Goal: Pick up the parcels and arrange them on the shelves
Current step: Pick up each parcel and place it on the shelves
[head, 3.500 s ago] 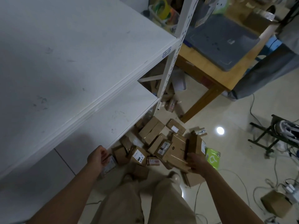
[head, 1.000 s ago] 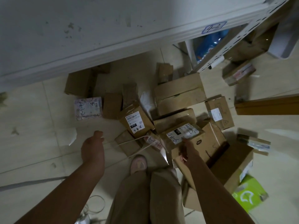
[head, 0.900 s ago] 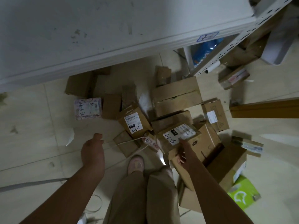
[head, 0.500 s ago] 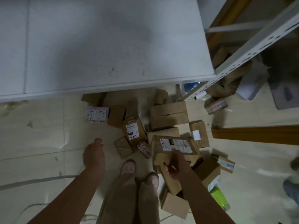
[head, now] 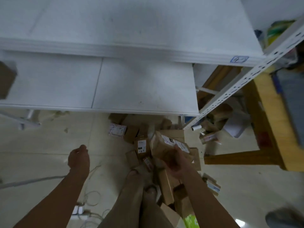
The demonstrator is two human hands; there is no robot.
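Observation:
My right hand (head: pixel 176 163) grips a brown cardboard parcel (head: pixel 162 145) with a white label, lifted above the pile of parcels (head: pixel 141 145) on the floor. My left hand (head: pixel 79 157) hangs to the left over the tiles with loosely curled fingers and holds nothing. Ahead stand two white shelves: the lower shelf (head: pixel 115 84) and the upper shelf (head: pixel 131 25). A brown box (head: pixel 6 81) sits at the far left of the lower shelf. Other small boxes lie scattered at my feet.
The perforated white shelf post (head: pixel 246 83) slants on the right. Beyond it stands a wooden table (head: pixel 266 134) with its leg along the floor. Cables and a power strip (head: pixel 80 211) lie by my left leg. A green packet (head: pixel 190 221) lies bottom right.
My right hand took hold of the labelled parcel and raised it from the pile. My view rose, so both shelves show. My left hand stayed free of any parcel.

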